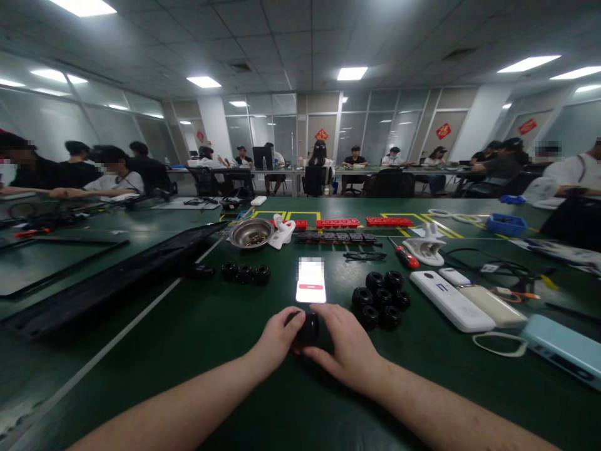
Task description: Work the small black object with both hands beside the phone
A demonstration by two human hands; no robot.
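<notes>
Head view, looking down a dark green table (pixel 225 351): a small black wheel (pixel 308 327) sits low in the middle of the scene, gripped from both sides; whether it rests on the table or is held just off it cannot be told. The left hand (pixel 277 341) curls around its left edge with the thumb on top. The right hand (pixel 345 351) closes on it from the right, fingers bent over it. This two-sided pinch seems meant to keep the round piece from rolling or turning. At 12 o'clock from the wheel, close by, a phone (pixel 310 282) lies face up with its screen lit, probably so it can be read without lifting. At 2 o'clock a heap of like wheels (pixel 381 299) lies near the right hand, within easy reach. At 11 o'clock stands a row of three wheels (pixel 245 272), and beyond it a metal bowl (pixel 251 233) keeps small parts together. Farther out at 2 o'clock lie white power banks (pixel 451 300). Other people sit at tables around the room's edge.
</notes>
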